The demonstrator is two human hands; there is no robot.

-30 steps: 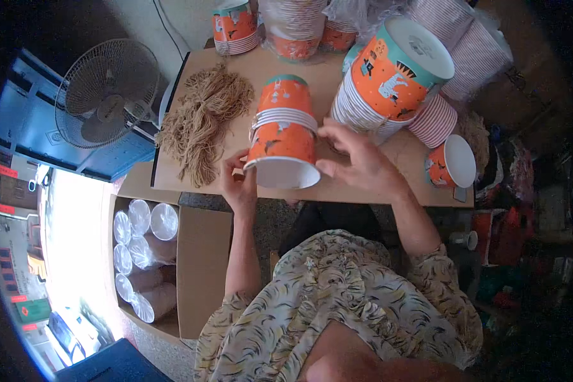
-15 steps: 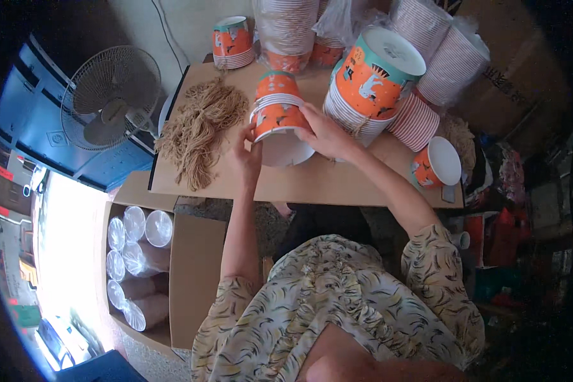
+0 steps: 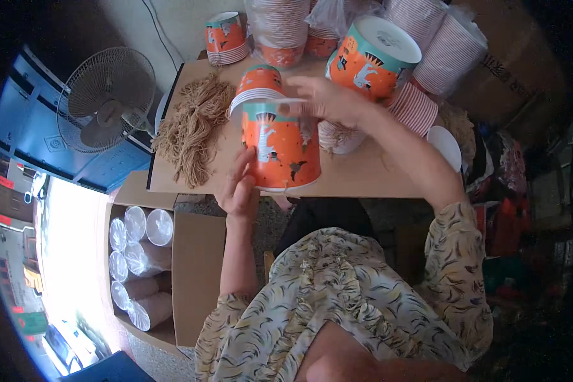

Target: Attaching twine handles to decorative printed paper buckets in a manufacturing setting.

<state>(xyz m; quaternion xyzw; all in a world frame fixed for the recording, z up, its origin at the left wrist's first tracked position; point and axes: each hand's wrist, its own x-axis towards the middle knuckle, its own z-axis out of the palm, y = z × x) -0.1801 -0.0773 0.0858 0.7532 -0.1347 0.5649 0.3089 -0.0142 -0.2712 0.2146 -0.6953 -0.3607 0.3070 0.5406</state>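
An orange paper tub [image 3: 283,153] with a green band and animal pictures is held above the near edge of the table, its base up and its white rim down. My left hand [image 3: 239,188] holds its lower left side with bent fingers. At the tub's upper right edge is my right hand [image 3: 328,102], thumb side against it and fingers stretched toward the back, slightly blurred. A short bit of cord shows at the rim. Just behind it stands a nested stack of orange tubs [image 3: 260,79], partly covered by the held tub.
A bundle of tan cords [image 3: 197,127] lies at left on the cardboard-topped table [image 3: 172,178]. A larger tub stack [image 3: 369,70] and plastic-wrapped stacks [image 3: 277,32] stand behind. At right is a single tub [image 3: 445,148]. A carton [image 3: 197,280] of wrapped tubs and a fan [image 3: 108,102] are at left.
The tub in my hands has turned from its open mouth facing me to base up, and come nearer. My right hand has moved up to its top edge; my left hand has moved lower.
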